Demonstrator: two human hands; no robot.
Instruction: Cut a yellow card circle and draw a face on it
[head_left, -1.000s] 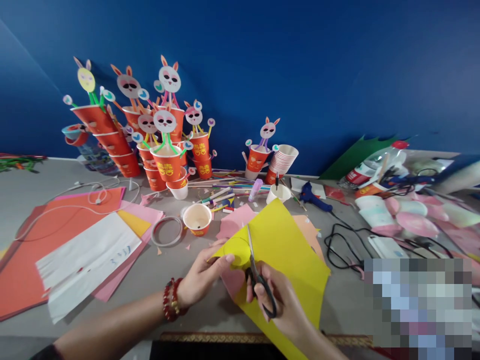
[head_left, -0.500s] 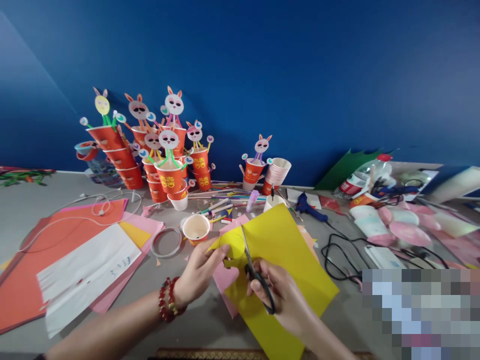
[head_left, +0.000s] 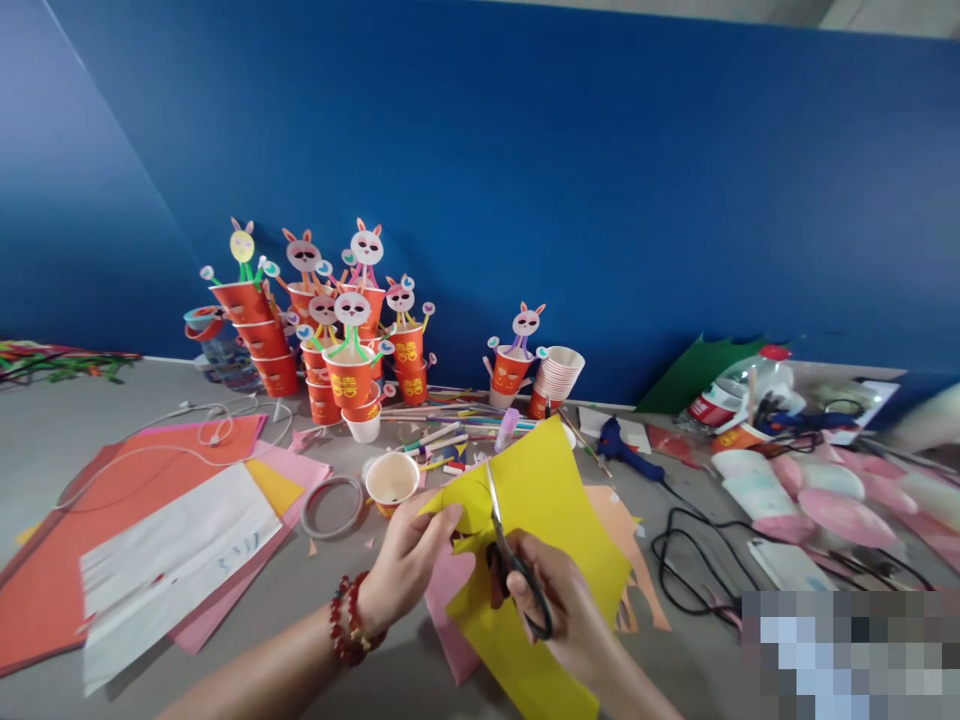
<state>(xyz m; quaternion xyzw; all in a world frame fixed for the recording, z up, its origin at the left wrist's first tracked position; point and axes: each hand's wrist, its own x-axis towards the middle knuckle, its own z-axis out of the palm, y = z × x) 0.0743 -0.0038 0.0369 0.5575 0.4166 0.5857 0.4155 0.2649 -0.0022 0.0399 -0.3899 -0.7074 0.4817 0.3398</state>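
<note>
A large yellow sheet point(head_left: 555, 520) is held up over the table. My left hand point(head_left: 412, 560), with red bead bracelets at the wrist, pinches its left part, where a curved edge shows. My right hand point(head_left: 551, 590) is closed round the black handles of the scissors point(head_left: 517, 570), whose blades lie at the sheet beside the curved part. Under the sheet lies pink paper point(head_left: 450, 620). A paper cup point(head_left: 392, 480) and a roll of tape point(head_left: 332, 508) stand just left of my left hand.
Red cups with paper rabbits point(head_left: 350, 375) are stacked at the back left. A stack of cups point(head_left: 559, 375) stands behind the sheet. To the right are a blue glue gun point(head_left: 626, 452), black cable and a bottle point(head_left: 739, 385). Orange paper point(head_left: 45, 580) lies at left.
The view has shifted, so the table things appear lower. The yellow sheet has tilted and its right corner has drawn in, uncovering peach paper. Both hands keep their hold.
</note>
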